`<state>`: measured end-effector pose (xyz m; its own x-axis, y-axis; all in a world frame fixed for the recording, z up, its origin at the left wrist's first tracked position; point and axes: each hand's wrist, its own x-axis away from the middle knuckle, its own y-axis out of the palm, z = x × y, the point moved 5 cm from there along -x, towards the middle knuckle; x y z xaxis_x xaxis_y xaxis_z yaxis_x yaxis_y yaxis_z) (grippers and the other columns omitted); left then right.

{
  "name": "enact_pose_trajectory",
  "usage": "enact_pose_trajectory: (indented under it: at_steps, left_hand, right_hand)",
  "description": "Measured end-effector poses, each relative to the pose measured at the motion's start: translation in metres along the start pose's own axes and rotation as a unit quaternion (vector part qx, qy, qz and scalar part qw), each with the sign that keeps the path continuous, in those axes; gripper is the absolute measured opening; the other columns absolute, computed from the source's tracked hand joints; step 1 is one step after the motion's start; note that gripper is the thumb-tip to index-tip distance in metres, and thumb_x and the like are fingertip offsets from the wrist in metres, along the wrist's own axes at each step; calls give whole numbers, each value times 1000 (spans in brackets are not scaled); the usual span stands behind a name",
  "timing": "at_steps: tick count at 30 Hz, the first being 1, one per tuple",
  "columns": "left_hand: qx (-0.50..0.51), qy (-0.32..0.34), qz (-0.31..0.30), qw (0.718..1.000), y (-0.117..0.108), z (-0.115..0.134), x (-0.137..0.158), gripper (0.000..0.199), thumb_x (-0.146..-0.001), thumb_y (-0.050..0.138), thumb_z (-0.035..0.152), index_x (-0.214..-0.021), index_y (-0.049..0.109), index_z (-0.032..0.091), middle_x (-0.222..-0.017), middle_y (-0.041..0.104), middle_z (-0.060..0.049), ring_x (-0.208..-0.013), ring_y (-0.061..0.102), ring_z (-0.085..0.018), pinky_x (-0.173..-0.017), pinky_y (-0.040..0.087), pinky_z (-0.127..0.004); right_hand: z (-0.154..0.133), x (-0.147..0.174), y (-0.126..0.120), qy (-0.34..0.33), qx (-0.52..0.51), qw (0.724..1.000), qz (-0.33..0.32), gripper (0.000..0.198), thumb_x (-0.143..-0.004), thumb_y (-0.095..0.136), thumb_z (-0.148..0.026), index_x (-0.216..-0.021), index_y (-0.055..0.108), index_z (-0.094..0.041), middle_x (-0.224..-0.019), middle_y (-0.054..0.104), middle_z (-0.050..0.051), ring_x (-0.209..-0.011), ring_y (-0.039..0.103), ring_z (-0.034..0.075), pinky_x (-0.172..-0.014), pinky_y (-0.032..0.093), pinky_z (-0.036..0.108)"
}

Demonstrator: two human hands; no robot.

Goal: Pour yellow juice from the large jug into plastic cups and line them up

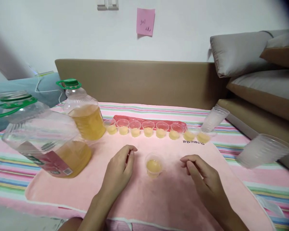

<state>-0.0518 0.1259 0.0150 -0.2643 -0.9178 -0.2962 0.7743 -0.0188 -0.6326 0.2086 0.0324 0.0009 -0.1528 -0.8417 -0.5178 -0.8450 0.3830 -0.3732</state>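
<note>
A small clear plastic cup (153, 166) of yellow liquid stands upright on the pink mat (159, 199), between my hands and touched by neither. My left hand (120, 166) rests to the left of the cup, holding nothing, its fingers loosely bent with the thumb apart. On the other side, my right hand (203, 175) is also bare, fingers relaxed and slightly curled. Behind the cup runs a row of several similar cups (148, 129) with yellow liquid. A large jug (60, 150) of yellow liquid stands left of my left hand, its neck showing no cap.
Another jug (84, 115), green-capped, stands behind the first. A red plastic bag (154, 123) lies behind the cup row. Two stacks of cups, a near stack (262, 150) and a far stack (213, 119), lie tilted at right. Cushions (243, 53) are piled beyond them.
</note>
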Motion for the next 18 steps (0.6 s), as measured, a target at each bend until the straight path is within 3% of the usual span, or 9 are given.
enact_pose_trajectory:
  at_steps: [3, 9, 18]
  left_hand:
    - [-7, -1, -13, 1000, 3, 4, 2, 25, -105, 44, 45, -107, 61, 27, -93, 67, 1, -82, 62, -19, -72, 45, -34]
    - [-20, 7, -14, 1000, -1, 5, 4, 25, -105, 46, 46, -102, 61, 26, -88, 65, 1, -77, 59, -19, -68, 41, -33]
    - [-30, 31, -7, 999, 0, 4, 3, 28, -104, 46, 44, -88, 54, 23, -80, 58, 2, -74, 55, -18, -67, 40, -33]
  right_hand:
    - [-10, -1, 10, -27, 15, 999, 12, 22, -111, 62, -45, -122, 60, -25, -115, 58, 1, -95, 57, 22, -81, 47, 32]
    - [-24, -6, 39, -61, 51, 996, -28, 72, -93, 80, -60, -146, 42, -29, -143, 44, 6, -129, 43, 33, -104, 43, 49]
    - [-11, -12, 63, -26, 70, 994, -77, 97, -78, 91, -33, -153, 29, -37, -144, 43, 4, -129, 44, 33, -107, 45, 56]
